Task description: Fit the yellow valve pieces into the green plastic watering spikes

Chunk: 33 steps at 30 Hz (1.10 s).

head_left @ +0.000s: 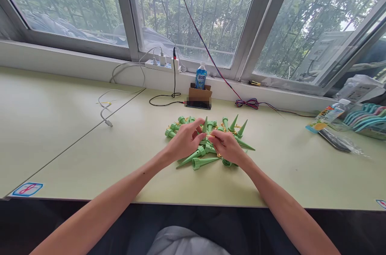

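My left hand [187,139] is closed around a green plant watering spike [205,125], whose pointed end sticks up past the fingers. Close beside it, my right hand [228,147] pinches a small yellow piece [210,136] at the spike's side; the fingers partly cover it, so whether it sits in the spike I cannot tell. Under and around both hands lies a heap of green spikes [208,161] with hollow ribbed caps, some standing point up [242,128]. Small yellow pieces [239,127] are scattered among those at the back.
Behind the heap, a phone [197,105] leans on a cardboard box [200,93] with a blue-labelled bottle [201,76]. A power strip [157,64] and cables run along the sill. Rightward are coiled wire [247,103], another bottle [328,116] and a dark phone [334,140].
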Each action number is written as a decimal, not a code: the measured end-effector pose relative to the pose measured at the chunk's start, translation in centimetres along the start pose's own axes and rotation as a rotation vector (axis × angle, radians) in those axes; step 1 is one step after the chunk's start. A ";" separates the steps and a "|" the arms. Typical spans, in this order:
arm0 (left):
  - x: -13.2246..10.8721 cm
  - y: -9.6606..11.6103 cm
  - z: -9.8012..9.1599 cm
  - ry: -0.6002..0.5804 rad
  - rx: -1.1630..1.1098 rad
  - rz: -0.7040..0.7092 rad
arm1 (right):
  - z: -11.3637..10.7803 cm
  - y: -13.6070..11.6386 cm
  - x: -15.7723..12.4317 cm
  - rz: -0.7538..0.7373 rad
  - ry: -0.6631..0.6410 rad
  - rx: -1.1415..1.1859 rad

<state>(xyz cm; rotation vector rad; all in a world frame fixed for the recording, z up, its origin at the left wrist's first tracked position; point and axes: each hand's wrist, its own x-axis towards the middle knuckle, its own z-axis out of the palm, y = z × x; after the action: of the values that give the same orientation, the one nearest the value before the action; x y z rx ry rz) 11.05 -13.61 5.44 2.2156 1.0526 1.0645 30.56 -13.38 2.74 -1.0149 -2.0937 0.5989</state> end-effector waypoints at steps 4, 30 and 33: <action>0.0 -0.1 0.0 -0.008 -0.020 -0.014 | 0.0 0.0 0.0 -0.003 -0.012 0.006; 0.1 -0.3 -0.3 -0.077 -0.206 -0.174 | 0.2 0.1 0.0 -0.137 0.014 -0.132; 0.0 -0.2 -0.2 -0.053 -0.187 -0.150 | 0.3 0.1 0.0 -0.119 0.019 -0.133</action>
<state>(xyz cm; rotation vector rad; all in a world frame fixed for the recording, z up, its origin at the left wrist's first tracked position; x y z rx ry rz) 10.80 -13.42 5.41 1.9742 1.0345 0.9910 30.44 -13.36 2.48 -0.9566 -2.1824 0.3940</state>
